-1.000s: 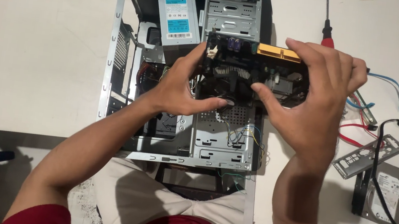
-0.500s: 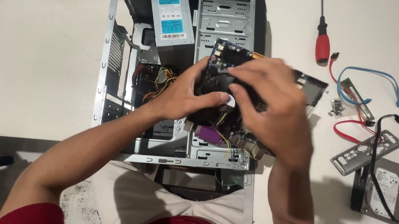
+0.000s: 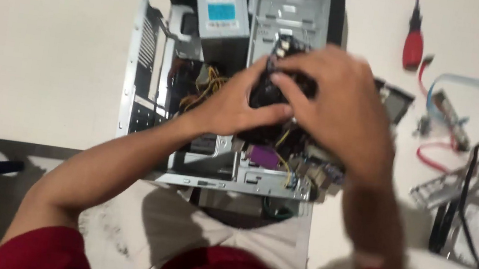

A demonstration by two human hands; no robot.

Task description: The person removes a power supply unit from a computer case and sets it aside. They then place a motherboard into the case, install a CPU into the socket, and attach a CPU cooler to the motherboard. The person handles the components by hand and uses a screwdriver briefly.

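An open desktop computer case (image 3: 153,86) lies on its side on the white table. Both hands hold a motherboard with a black cooler fan (image 3: 279,136) above the case, tilted. My left hand (image 3: 234,106) grips the fan side from the left. My right hand (image 3: 341,108) covers the board from the right and hides most of it. A purple port and yellow wires show under the board. The picture is blurred by motion.
A power supply with a blue label (image 3: 219,8) and a drive cage (image 3: 293,6) sit in the case's far end. A red-handled screwdriver (image 3: 413,43), blue and red cables (image 3: 473,91), a metal plate (image 3: 455,184) and a hard drive (image 3: 476,233) lie to the right.
The board has tilted and come lower toward the case. My right hand has slid from its right edge onto its top. The camera has moved closer.
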